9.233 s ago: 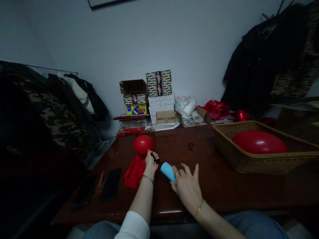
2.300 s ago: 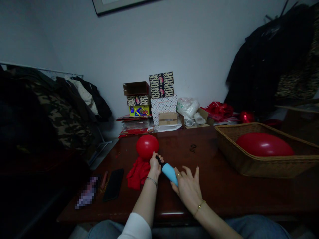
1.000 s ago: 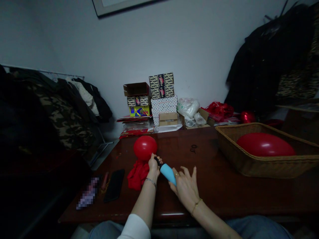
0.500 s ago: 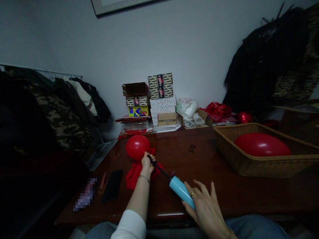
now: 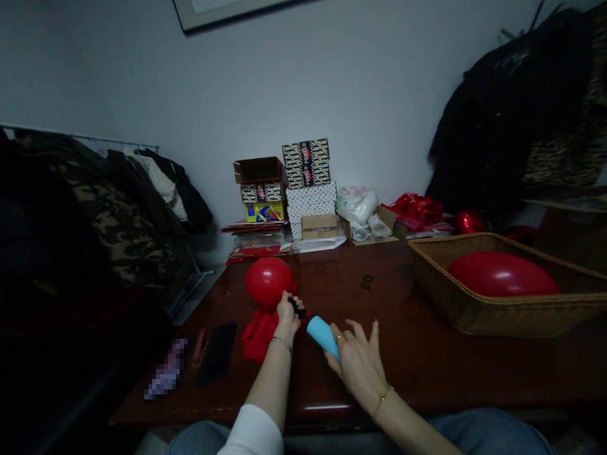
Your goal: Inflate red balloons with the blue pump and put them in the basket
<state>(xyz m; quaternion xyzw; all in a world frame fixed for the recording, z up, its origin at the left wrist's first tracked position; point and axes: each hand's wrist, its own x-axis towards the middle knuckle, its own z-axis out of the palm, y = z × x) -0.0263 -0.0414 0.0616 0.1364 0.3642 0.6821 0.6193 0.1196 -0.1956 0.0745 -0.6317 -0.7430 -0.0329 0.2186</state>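
A part-filled red balloon [image 5: 269, 280] stands over the table, its neck hidden in my left hand [image 5: 288, 312]. That hand is closed round the neck and the black front end of a hand balloon pump. The pump's light-blue barrel [image 5: 323, 335] slants down towards me, pushed close up to my left hand. My right hand [image 5: 359, 360] grips the barrel's rear end between thumb and index finger, with the other fingers spread. Beneath the balloon lies a crumpled red cloth or bag [image 5: 258, 335].
A wicker basket [image 5: 478, 316] on the right holds a big red balloon [image 5: 502, 273]. To the left lie a black phone [image 5: 216, 354] and a blurred purple item [image 5: 167, 370]. Dark bands [image 5: 367, 282] lie mid-table. Stacked boxes [image 5: 310, 202] line the wall.
My right hand has pushed the blue barrel up and left towards my left hand, so the black shaft between them is mostly covered. The balloon and left hand have shifted slightly right.
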